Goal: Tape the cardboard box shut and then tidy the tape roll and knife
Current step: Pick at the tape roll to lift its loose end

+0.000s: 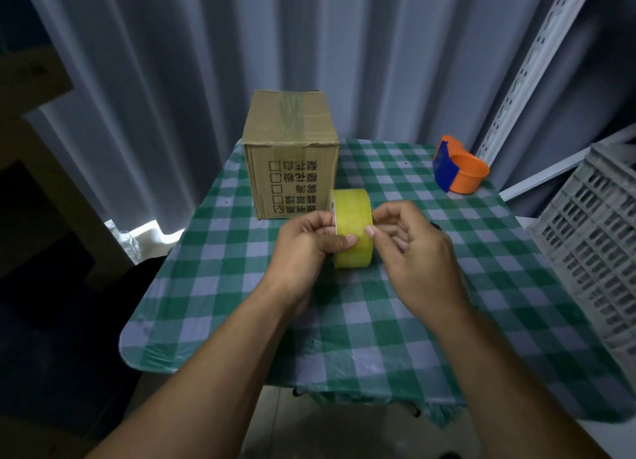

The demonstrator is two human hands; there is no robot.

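A yellow tape roll (pixel 352 224) is held upright above the checked tablecloth, just in front of the cardboard box (pixel 290 159). My left hand (pixel 306 248) grips the roll from its left side, thumb on the outer face. My right hand (pixel 409 248) is at the roll's right side, its thumb tip and fingers pinching at the tape's surface. The box stands closed at the table's far left, with a strip of clear tape running over its top and printed characters on its front. No knife is visible.
An orange and blue tape dispenser (pixel 459 166) sits at the far right of the green-checked table (pixel 241 303). A grey slotted plastic crate (pixel 592 238) stands off the right edge. Curtains hang behind, and a wooden frame (pixel 41 169) is at the left.
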